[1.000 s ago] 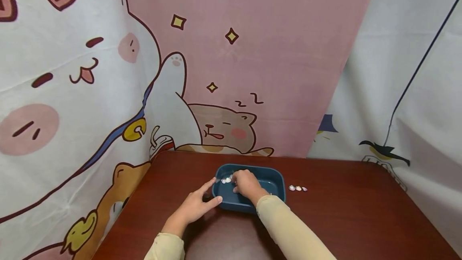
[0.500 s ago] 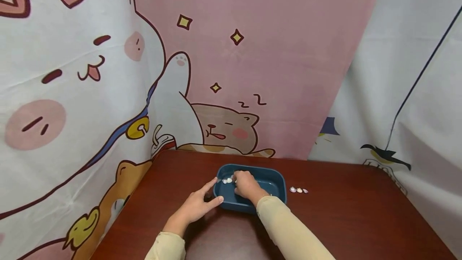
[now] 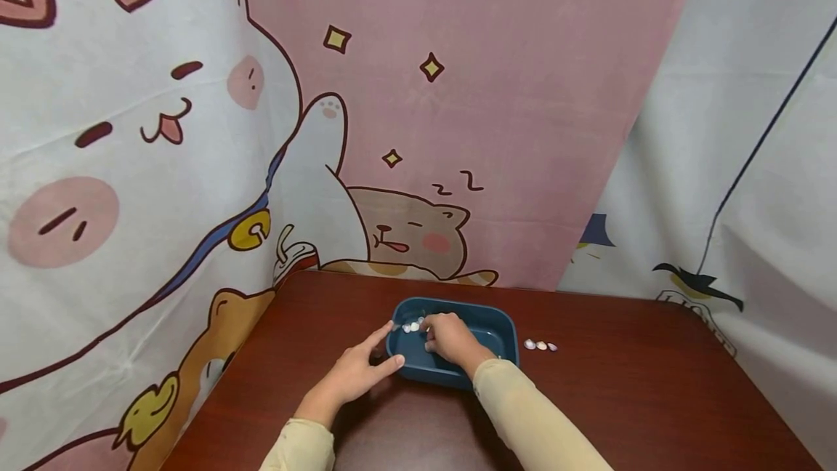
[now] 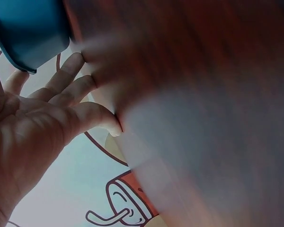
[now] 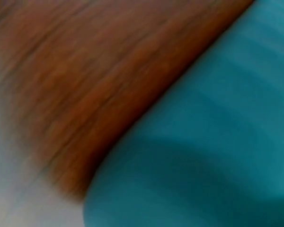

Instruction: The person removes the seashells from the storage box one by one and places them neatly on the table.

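In the head view we see a row of small white shell-like pieces (image 3: 414,326) on the floor of a dark teal tray (image 3: 434,375), near its left end. The person's right hand (image 3: 451,338) reaches over the near wall into the tray, fingers bent, fingertips just beside the row's right end; we cannot tell whether they pinch a piece. The left hand (image 3: 356,371) lies with fingers spread, its index finger and thumb at the tray's left end, gripping nothing we can see; its palm shows in the left wrist view. Just beyond the tray's right end we find three more shells (image 3: 541,345) in a line on the reddish-brown table (image 3: 628,376). The right wrist view shows only blurred tray wall and tabletop. Cream sleeves (image 3: 536,413) cover both forearms. Behind the table hangs a printed cloth (image 3: 523,129), where we read two letters Z (image 3: 471,180) above a sleeping brown animal (image 3: 412,227). At lower right, a curved band of lettering (image 3: 693,304) is too small for us to read in full.
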Demonstrator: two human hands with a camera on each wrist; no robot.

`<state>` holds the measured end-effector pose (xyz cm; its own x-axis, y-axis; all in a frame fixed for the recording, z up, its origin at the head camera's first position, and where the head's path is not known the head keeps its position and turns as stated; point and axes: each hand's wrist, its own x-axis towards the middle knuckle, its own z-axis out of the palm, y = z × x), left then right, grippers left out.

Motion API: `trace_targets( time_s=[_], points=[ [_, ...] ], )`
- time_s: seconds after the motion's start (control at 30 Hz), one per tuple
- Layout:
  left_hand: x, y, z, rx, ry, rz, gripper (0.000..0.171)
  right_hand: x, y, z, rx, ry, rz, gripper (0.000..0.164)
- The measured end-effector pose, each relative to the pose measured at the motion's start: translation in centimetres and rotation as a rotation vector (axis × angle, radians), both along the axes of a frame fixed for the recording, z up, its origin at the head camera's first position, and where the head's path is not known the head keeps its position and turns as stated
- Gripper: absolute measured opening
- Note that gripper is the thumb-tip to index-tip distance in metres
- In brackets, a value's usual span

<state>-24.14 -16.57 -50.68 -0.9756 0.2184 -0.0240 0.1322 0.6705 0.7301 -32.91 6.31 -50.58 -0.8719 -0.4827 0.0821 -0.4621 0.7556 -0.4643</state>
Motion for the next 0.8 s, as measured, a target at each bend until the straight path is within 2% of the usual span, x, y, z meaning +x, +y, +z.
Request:
trace_targets(
  time_s=[0.13, 0.33, 0.5, 0.67, 0.8],
  points=[
    [0.0, 0.0, 0.0, -0.001, -0.006, 0.0, 0.081, -0.1, 0.2, -0.2, 0.034, -0.011, 0.004, 0.033],
    [0.0, 0.1, -0.1, -0.005, -0.004, 0.002, 0.081, -0.1, 0.4, -0.3, 0.085, -0.015, 0.018, 0.031],
    [0.0, 0.1, -0.1, -0.005, -0.004, 0.004, 0.08, 0.0, 0.5, 0.0, 0.118, -0.088, -0.005, 0.033],
    [0.1, 0.2, 0.1, -0.002, -0.01, 0.005, 0.079, 0.1, 0.9, 0.1, 0.092, -0.113, -0.019, 0.035],
    [0.2, 0.2, 0.2, 0.001, -0.009, 0.004, 0.08, -0.1, 1.1, 0.2, 0.05, -0.073, 0.034, 0.038]
  ],
)
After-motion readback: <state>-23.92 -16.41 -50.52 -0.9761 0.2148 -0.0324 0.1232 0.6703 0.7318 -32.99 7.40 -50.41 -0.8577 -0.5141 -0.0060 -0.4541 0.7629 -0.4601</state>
